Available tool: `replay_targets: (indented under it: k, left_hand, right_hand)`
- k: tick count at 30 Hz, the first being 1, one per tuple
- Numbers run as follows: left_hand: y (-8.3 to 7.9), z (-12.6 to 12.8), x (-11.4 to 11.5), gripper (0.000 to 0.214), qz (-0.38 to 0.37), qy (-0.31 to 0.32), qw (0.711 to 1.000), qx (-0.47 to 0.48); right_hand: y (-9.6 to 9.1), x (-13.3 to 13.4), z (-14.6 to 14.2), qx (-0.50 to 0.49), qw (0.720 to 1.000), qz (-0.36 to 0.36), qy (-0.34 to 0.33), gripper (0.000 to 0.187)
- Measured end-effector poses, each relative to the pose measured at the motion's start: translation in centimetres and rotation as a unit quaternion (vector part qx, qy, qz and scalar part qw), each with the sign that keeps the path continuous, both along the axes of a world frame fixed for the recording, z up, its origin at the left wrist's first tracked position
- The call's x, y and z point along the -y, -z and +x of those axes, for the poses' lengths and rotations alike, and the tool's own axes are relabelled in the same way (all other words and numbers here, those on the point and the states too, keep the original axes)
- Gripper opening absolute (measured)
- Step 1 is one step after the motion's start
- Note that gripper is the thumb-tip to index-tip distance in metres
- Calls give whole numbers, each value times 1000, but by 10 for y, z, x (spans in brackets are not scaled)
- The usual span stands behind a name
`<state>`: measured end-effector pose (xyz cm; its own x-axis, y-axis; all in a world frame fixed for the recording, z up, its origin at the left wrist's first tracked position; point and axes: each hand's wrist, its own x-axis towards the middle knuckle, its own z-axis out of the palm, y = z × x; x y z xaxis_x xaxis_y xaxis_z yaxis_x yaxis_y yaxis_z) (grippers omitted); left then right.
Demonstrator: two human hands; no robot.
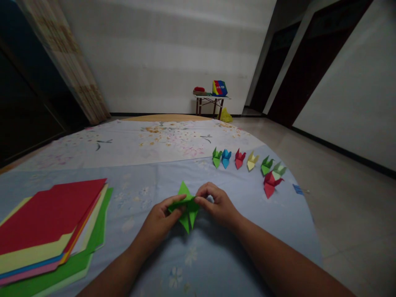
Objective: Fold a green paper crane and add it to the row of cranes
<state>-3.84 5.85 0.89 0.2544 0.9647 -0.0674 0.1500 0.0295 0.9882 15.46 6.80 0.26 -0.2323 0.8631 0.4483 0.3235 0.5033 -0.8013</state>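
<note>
A partly folded piece of green origami paper (183, 189) is held between my two hands over the blue part of the tablecloth. One point of it sticks up away from me, and two narrow points hang toward me. My left hand (161, 216) pinches its left side between thumb and fingers. With thumb and forefinger, my right hand (218, 204) grips its right corner. Some of the folds are hidden behind the fingers.
Several folded paper cranes, among them a blue one (226, 158) and a red one (269, 185), stand at the right. A stack of coloured paper (55, 214) lies at the left. The round table's edge (305, 202) curves past the cranes. A small stand (213, 98) is by the wall.
</note>
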Motion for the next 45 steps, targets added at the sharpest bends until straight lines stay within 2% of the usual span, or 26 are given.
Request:
replay_targets:
  k: [3,6,9,13,18,24,28,32,37,41,45]
  left_hand:
    - [-3,2,3,35,31,-12,999,-5]
    - [-6,2,4,33,46,-36,998,-9]
    - [-6,3,4,34,54,-50,997,-9]
    - [-5,4,5,32,82,-35,996,-16]
    - [-2,4,6,25,97,-32,994,-32]
    - [-2,6,8,38,43,-41,998,-14]
    - [-2,10,10,49,50,-61,997,-1]
    - [-1,12,12,54,56,-66,996,14]
    - [0,11,14,54,90,-95,991,-16]
    - [3,10,15,57,116,-111,987,-29]
    - [7,8,15,46,140,-96,985,-42]
  right_hand:
    - [-3,3,-1,59,993,98,-21,9]
    - [-6,6,-2,131,976,164,-63,23]
    - [-4,6,-1,185,962,192,-62,37]
    - [3,3,0,209,956,201,-44,44]
    - [6,1,1,212,957,193,-50,34]
    - [3,2,-3,98,989,102,-52,24]
    - [3,3,-5,40,997,55,-29,20]
    - [3,4,-8,25,998,55,-11,18]
    - [5,5,-10,13,997,77,-2,19]
    - [9,4,-9,40,991,129,-23,28]
    - [12,3,-8,84,985,149,-20,40]
